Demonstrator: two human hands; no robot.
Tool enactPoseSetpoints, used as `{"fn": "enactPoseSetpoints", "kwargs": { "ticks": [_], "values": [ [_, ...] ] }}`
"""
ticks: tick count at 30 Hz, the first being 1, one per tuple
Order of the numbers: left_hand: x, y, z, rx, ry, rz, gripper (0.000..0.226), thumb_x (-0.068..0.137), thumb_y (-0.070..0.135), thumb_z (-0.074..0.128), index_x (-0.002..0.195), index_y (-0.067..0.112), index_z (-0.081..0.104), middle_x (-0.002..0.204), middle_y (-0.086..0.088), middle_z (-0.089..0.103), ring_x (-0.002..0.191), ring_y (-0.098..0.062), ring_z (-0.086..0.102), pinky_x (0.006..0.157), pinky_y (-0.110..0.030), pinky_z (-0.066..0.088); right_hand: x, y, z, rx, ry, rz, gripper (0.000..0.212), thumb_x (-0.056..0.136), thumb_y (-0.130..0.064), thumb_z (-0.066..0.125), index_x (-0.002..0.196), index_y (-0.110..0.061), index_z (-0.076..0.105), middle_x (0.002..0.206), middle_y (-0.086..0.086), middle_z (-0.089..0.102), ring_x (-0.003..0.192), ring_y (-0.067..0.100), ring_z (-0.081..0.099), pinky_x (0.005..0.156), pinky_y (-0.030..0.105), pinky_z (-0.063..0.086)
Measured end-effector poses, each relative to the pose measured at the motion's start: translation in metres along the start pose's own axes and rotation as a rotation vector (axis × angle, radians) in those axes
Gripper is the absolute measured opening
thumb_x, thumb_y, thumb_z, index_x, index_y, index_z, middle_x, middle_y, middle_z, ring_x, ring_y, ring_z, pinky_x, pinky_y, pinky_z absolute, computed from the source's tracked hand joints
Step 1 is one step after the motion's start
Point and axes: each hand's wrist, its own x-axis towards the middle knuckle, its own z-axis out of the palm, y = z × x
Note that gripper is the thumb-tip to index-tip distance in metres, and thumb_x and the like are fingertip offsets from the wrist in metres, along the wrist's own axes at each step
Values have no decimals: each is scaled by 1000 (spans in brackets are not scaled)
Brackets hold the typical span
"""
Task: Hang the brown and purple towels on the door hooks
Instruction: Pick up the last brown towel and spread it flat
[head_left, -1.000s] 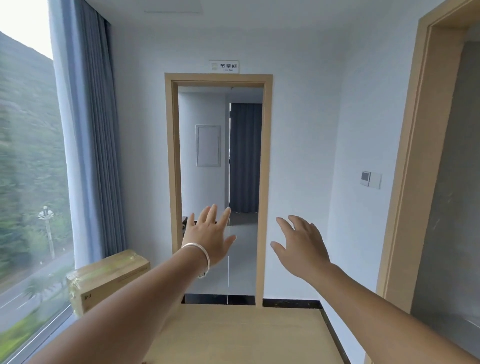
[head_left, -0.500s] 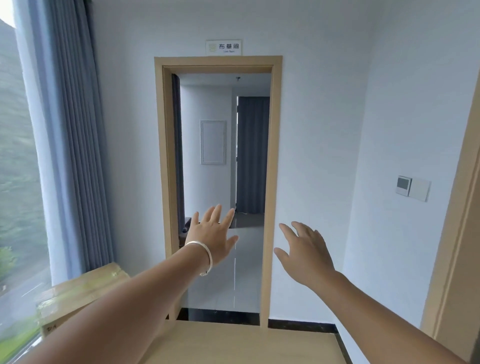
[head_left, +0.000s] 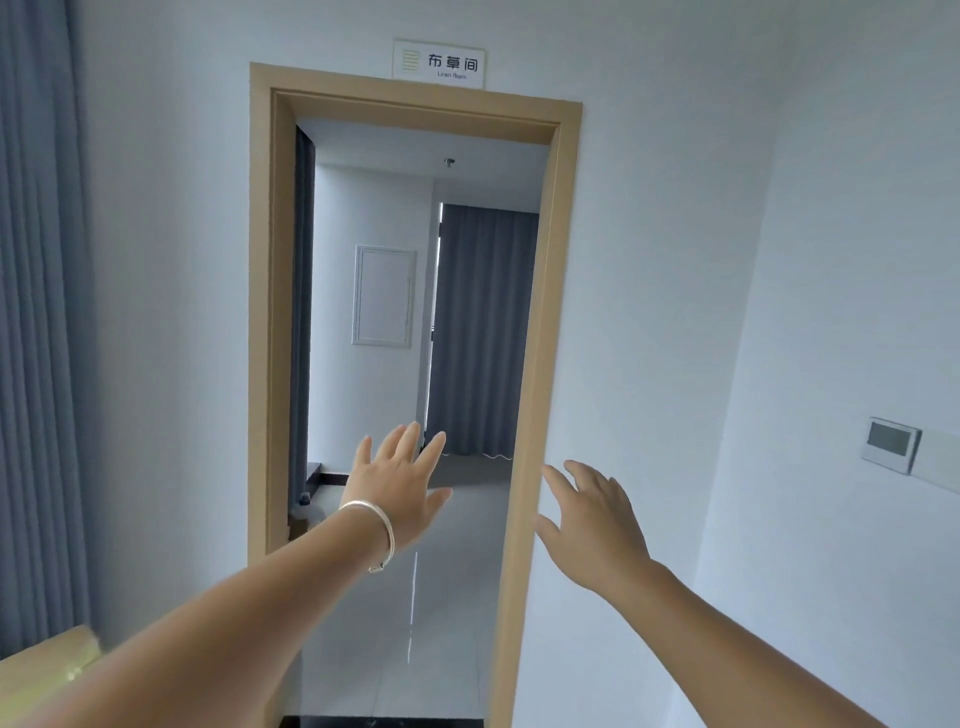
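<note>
1. The left hand (head_left: 397, 491) is raised in front of the person with its back to the camera, fingers straight and spread, holding nothing; it shows against the open doorway.
2. A silver bangle (head_left: 375, 525) sits on the left wrist.
3. The right hand (head_left: 592, 525) is also raised and empty, its fingers loosely spread and slightly bent — it overlaps the right post of the door frame (head_left: 540, 332) and the white wall (head_left: 675, 312) beside it.
4. Neither hand touches the frame or anything else, as far as the view shows.
5. The towels and the door hooks are nowhere in view, so their place cannot be told.
6. Above the frame hangs a small sign (head_left: 439, 63) with Chinese characters and small print that seems to read "Linen Room".
7. Through the doorway lie a pale tiled floor (head_left: 441, 597), a white wall panel (head_left: 384, 295) and a grey curtain (head_left: 480, 332) at the far end.
8. A dark door edge (head_left: 302, 312) stands just inside the left post.
9. On the right wall is a thermostat (head_left: 889, 444); at the far left hangs a blue-grey curtain (head_left: 36, 312), and a tan box (head_left: 47, 670) — blurred — sits in the lower left corner.
</note>
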Motion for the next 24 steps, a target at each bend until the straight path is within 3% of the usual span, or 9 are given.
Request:
{"fn": "enactPoseSetpoints", "kwargs": {
  "ticks": [12,18,24],
  "values": [
    [73,-127,114,-19,-26,-142,66,95,59,24,151,32,1,160,-3,7,147,-22,3,118,-50,10,166,-79,124,41,-35,-139,61,94,-50,43,148,-27,26,153,3,28,141,21,22,114,37,19],
    [66,-234,171,82,-124,-367,67,94,61,23,151,34,0,160,-2,7,147,-25,4,116,-51,7,255,-176,217,151,-83,-342,61,94,-52,44,147,-29,27,151,2,30,139,21,26,113,36,18],
    [25,-350,196,236,-242,-718,69,95,60,27,152,31,0,160,-4,5,148,-23,2,118,-50,7,334,-306,302,301,-146,-652,63,93,-52,43,149,-28,25,153,5,29,140,23,25,115,40,19]
  ]
}}
